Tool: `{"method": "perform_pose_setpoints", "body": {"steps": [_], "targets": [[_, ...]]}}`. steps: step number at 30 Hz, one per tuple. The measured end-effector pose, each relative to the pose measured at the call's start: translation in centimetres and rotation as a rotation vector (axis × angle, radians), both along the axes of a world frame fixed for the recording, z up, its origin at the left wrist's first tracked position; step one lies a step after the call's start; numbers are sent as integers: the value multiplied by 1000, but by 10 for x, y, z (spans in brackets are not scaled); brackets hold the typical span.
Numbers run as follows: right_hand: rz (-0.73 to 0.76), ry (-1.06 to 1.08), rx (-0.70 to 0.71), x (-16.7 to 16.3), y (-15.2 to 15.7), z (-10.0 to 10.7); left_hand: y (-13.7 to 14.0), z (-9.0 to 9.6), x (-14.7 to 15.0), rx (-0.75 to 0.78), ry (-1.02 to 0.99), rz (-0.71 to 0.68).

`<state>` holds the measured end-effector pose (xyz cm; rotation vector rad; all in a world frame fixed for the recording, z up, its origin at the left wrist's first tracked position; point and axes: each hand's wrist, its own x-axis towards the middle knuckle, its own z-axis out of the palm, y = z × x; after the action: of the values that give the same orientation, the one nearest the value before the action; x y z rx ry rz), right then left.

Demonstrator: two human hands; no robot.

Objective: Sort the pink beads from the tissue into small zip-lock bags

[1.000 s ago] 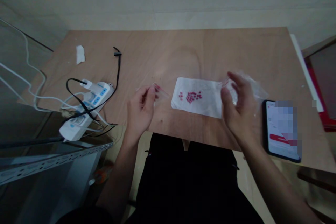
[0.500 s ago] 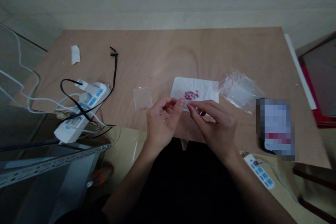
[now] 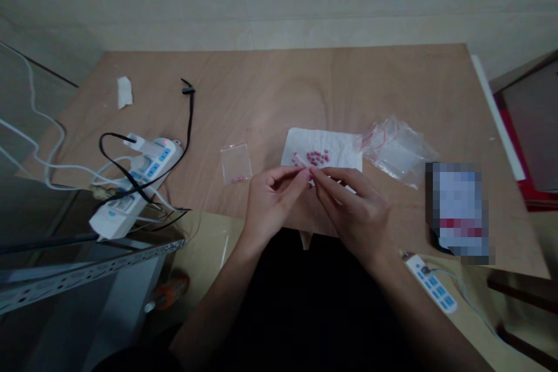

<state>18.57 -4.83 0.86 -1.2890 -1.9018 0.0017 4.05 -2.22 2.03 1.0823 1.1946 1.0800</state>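
Note:
My left hand [image 3: 272, 200] is closed, thumb pressed to fingers on what looks like a small clear plastic bag [image 3: 300, 159] with a pinkish edge. Fingertips of my right hand [image 3: 355, 203] pinch the same bag at its near end, touching my left thumb. Much of the bag is hidden by the fingers. Just beyond it, several small dark-pink pellets [image 3: 318, 157] lie on a white paper sheet [image 3: 342, 142]. Left of my hands lies a flat zip bag [image 3: 235, 163] with a few pink pellets along its lower edge.
A heap of clear zip bags [image 3: 396, 151] overlaps the paper's right side. A blurred-out phone-like object [image 3: 457, 209] lies at the right. On the left are a power strip [image 3: 163, 157], a black cable [image 3: 190, 122] and a white scrap [image 3: 124, 92]. The wooden table [image 3: 261, 87] meets the wall.
My hands have come together at the fingertips. The small clear bag now shows more plainly beyond them, tilted to the left. The things on the table have stayed put.

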Motion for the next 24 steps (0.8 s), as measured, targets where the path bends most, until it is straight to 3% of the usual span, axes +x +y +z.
{"method": "perform_pose_setpoints", "body": {"steps": [4, 10, 16, 19, 24], "targets": [[38, 67, -39, 0, -1, 1, 2, -6, 1, -60, -117, 3], [111, 402, -298, -5, -3, 6, 3, -14, 7, -42, -241, 34], [31, 675, -529, -4, -1, 12, 4, -10, 0, 120, -99, -165], [-40, 534, -476, -4, -1, 13, 3, -4, -4, 209, 64, -236], [-188, 225, -127, -4, 1, 13, -3, 7, 3, 205, 394, -144]]}}
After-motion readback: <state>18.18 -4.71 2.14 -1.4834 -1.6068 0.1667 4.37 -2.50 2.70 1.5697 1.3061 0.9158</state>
